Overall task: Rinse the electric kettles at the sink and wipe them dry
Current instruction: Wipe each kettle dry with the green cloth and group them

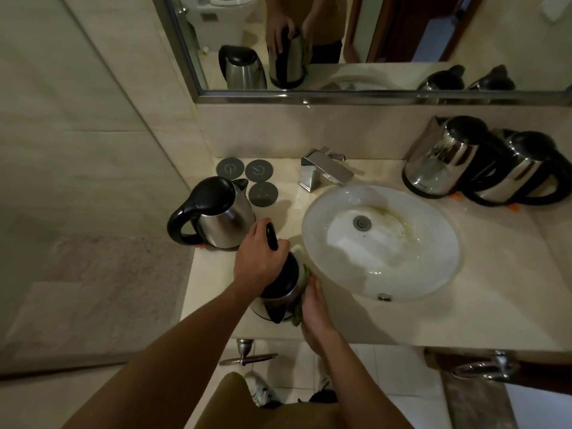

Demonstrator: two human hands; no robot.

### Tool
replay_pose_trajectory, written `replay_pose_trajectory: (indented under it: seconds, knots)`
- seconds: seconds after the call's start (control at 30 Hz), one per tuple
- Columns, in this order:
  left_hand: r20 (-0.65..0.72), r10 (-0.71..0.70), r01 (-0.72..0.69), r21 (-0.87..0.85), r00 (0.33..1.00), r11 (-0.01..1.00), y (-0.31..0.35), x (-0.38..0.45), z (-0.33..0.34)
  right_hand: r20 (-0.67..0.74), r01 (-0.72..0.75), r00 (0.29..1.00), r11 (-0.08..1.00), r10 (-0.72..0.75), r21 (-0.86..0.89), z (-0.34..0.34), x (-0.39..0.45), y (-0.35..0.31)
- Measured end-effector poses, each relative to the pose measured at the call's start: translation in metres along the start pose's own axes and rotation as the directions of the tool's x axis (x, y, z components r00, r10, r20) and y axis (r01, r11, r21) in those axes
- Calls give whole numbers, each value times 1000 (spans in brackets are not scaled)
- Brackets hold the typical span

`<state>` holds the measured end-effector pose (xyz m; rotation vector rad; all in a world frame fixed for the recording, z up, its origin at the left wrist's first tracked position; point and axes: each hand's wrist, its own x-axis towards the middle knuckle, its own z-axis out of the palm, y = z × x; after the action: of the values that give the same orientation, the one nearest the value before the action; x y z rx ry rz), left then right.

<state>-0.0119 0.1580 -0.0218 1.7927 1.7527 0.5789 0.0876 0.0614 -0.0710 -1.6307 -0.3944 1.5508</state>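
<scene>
- Left hand [258, 258] grips the handle of the kettle [280, 297] standing upright on the bench [464, 305].
- Right hand [314, 303] presses a green cloth [305, 278] against its sink-facing side.

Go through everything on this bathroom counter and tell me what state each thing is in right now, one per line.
Held kettle: lid shut, left hand gripping its handle, being wiped.
Green cloth: pressed against the held kettle by the right hand.
Kettle on the left: upright, lid shut, untouched.
Two kettles on the right: upright, lids shut, side by side.
Tap: off, no water running.
Sink: wet, not filled.
Three round bases: lying flat, no kettles on them.
</scene>
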Motion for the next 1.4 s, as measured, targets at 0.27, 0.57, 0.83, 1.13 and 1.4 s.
replay_pose_trajectory:
  seconds: [0.27, 0.57, 0.83, 1.13, 1.4]
  knots:
    - [97, 99, -103, 38, 990, 994, -1, 21, -5, 16, 241, 970, 949, -242, -202, -18, 15, -42]
    - [243, 143, -174, 113, 960, 978, 3, 54, -12, 58, 301, 953, 906, -297, -298, -53, 35, -82]
    - [323, 243, -297, 130, 915, 946, 13, 101, -12, 161, 284, 958, 845, -236, -452, -48, 46, -101]
    - [352, 325, -375, 84, 878, 923, 25, 140, -3, -29, 190, 970, 832, -240, -521, -12, 59, -118]
    - [409, 413, -470, 43, 814, 882, 31, 166, -1, -127, 117, 966, 822, -224, -558, 1, 69, -127]
